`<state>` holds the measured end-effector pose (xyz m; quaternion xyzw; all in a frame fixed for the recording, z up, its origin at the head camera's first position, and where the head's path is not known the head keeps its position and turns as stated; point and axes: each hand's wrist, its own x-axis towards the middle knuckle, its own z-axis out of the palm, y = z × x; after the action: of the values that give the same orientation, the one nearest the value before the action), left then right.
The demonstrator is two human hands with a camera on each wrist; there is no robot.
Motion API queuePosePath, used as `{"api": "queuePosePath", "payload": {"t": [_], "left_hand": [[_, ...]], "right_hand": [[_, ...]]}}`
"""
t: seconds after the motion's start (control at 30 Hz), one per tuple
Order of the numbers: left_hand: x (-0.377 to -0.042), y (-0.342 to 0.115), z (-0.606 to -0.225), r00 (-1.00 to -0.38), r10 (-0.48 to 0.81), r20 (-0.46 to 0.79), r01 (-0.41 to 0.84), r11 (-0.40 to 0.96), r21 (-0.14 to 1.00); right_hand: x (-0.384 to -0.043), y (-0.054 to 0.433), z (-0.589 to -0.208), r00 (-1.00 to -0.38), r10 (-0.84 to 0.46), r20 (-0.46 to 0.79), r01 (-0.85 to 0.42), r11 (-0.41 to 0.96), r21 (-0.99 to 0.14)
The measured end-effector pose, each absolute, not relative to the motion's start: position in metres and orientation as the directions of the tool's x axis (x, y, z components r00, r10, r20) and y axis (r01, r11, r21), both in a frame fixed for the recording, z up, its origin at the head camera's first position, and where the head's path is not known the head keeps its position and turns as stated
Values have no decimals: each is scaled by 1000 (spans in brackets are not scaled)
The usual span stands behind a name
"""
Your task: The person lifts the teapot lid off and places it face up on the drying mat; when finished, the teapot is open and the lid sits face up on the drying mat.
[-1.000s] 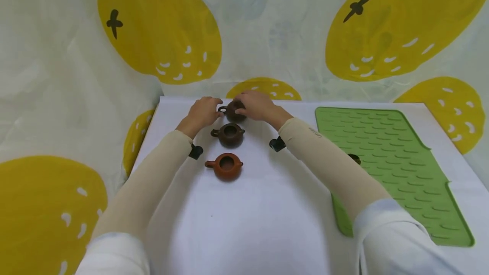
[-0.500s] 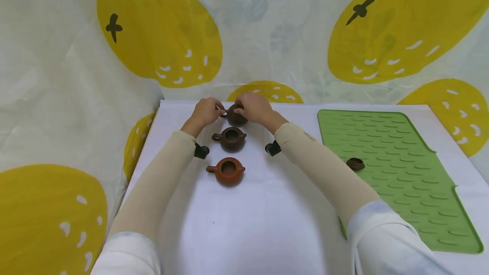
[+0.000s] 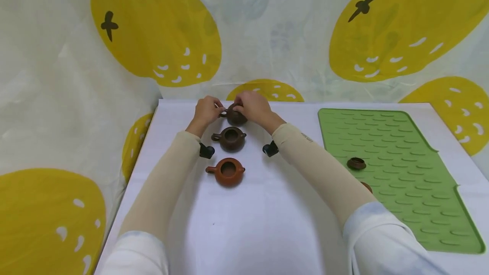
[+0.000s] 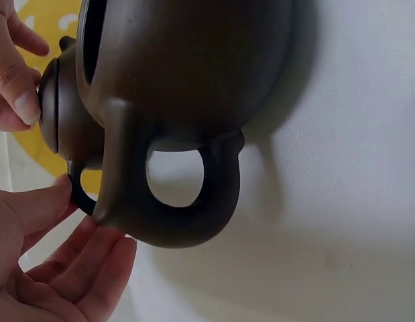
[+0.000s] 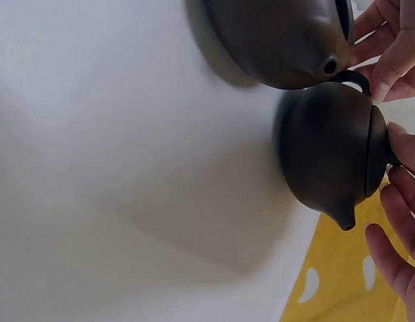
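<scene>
A small dark brown teapot (image 3: pixel 236 118) stands at the table's far edge, its lid (image 5: pixel 377 144) seated on top. My left hand (image 3: pixel 207 111) pinches the handle (image 4: pixel 84 190) between thumb and fingers. From above, my right hand (image 3: pixel 255 107) holds the lid's knob, which thumb and fingers mostly hide. Nearer to me, a second brown teapot (image 3: pixel 231 146) stands lidless, its handle pointing left; it looms large in the left wrist view. Closest is a reddish-orange teapot (image 3: pixel 228 181), also without a lid. Neither hand touches these two.
On the right of the white table (image 3: pixel 244 224) lies a green ridged mat (image 3: pixel 382 130). It carries a dark brown lid (image 3: pixel 356 164) and an orange-brown piece (image 3: pixel 367 187) partly hidden by my right sleeve. A white curtain (image 3: pixel 267 33) with yellow fruit hangs behind the table.
My left fingers have closed onto the far teapot's handle. The right hand stays at its lid. The right forearm has shifted left, uncovering the pieces on the mat.
</scene>
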<state>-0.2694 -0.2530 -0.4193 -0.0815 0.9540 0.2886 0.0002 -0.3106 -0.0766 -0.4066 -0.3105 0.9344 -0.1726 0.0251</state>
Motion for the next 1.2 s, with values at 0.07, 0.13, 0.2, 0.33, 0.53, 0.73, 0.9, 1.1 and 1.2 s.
{"api": "queuePosePath", "payload": {"t": [0.07,0.13,0.2,0.33,0.53,0.73,0.9,1.1,1.2], "left_hand": [[-270,-252,-420,-984,-173,-52,-172,817,550],[-271,-251,-420,-981,-185,-50,-182,816,548],[-272,-251,-420,-981,-189,-44,-182,820,543],[-272,-250,-421,-982,-188,-34,-177,827,534],[-269,-250,-418,-979,-197,-45,-190,825,531],[-266,-248,-417,-980,-196,-31,-183,836,517],[-268,-245,-417,-979,-202,-42,-194,833,518],[-267,-243,-416,-977,-212,-34,-200,843,499],[-266,-242,-415,-976,-215,-28,-200,845,496]], "right_hand": [[-310,-77,-405,-807,-588,57,-570,748,-340],[-310,-77,-405,-807,-588,55,-569,749,-341],[-309,-77,-404,-811,-583,53,-563,752,-342],[-309,-77,-404,-818,-572,56,-556,762,-331],[-307,-78,-407,-818,-571,71,-559,758,-335],[-304,-78,-407,-819,-570,62,-553,756,-350],[-304,-77,-407,-822,-565,63,-549,760,-348],[-305,-77,-408,-821,-565,76,-553,758,-345],[-305,-77,-407,-826,-560,67,-544,759,-358]]}}
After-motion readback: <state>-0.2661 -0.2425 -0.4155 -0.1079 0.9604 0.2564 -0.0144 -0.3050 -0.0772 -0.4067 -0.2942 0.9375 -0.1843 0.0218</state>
